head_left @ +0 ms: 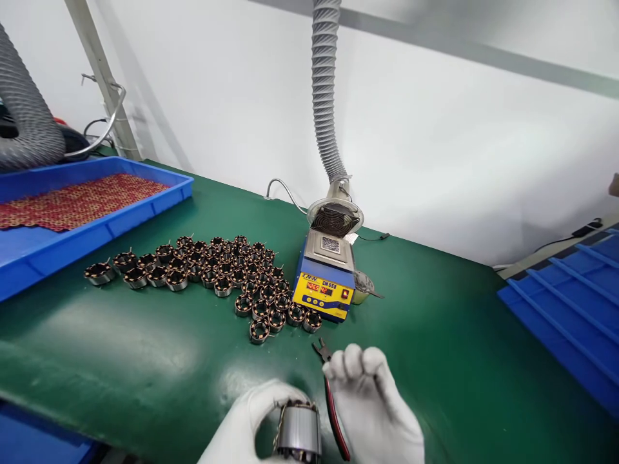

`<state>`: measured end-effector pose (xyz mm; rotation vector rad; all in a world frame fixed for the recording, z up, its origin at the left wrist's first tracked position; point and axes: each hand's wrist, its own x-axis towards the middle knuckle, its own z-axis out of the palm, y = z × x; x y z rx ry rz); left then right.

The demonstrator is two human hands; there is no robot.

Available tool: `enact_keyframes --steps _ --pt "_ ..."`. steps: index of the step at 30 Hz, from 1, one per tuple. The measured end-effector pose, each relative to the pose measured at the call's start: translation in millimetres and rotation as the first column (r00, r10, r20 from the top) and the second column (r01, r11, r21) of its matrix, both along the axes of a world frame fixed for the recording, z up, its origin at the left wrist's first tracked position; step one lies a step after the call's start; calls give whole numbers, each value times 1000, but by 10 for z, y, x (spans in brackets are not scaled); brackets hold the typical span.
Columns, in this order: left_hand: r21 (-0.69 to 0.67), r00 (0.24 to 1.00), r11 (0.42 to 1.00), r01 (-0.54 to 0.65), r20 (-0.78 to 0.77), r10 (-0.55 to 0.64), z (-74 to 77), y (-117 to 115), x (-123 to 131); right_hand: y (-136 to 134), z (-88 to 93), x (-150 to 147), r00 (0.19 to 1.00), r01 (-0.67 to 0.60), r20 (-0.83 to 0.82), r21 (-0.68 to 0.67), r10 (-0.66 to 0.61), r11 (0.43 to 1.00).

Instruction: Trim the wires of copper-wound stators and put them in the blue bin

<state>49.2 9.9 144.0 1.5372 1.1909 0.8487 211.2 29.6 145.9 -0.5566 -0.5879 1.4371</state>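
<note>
My left hand (242, 422), in a white glove, grips a motor stator (300, 430) at the bottom centre, a steel ring with copper windings at its upper rim. My right hand (370, 406), gloved too, is beside it with fingers curled inward; what they hold, if anything, is hidden. Along its left side runs a pair of cutting pliers (333, 412) with a red handle and parted jaws. The hand covers part of them, and I cannot tell whether it grips them. Many similar stators (222, 267) stand in a cluster on the green table (145, 348).
A blue and yellow solder pot (324, 293) with a lit display stands behind the hands, under a grey extraction hose (326, 96). At its right is a small container (362, 287). A blue tray (164, 200) of red-brown parts lies left; blue ribbed plastic (570, 309) is at right.
</note>
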Motion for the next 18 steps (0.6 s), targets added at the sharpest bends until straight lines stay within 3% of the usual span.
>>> enact_keyframes --steps 3,6,10,13,15,18 --pt "361 986 930 -64 -121 115 -34 47 -2 -83 -126 -91 960 -99 250 -106 123 989" --pt "531 970 846 -54 -173 170 -82 56 -10 -171 -153 -213 938 -190 250 -213 241 959" --pt "537 999 843 -12 -33 35 -19 111 -74 -214 -102 -293 944 -272 110 -268 310 924" --pt "532 988 841 -98 157 15 70 198 -74 -213 -110 -314 942 -308 40 -301 334 903" --pt "433 958 884 -173 283 49 99 237 -44 -210 -121 -323 933 -343 -6 -309 359 887" --pt "133 860 953 -273 478 179 65 241 -34 -206 -99 -303 912 -405 -70 -314 404 859"
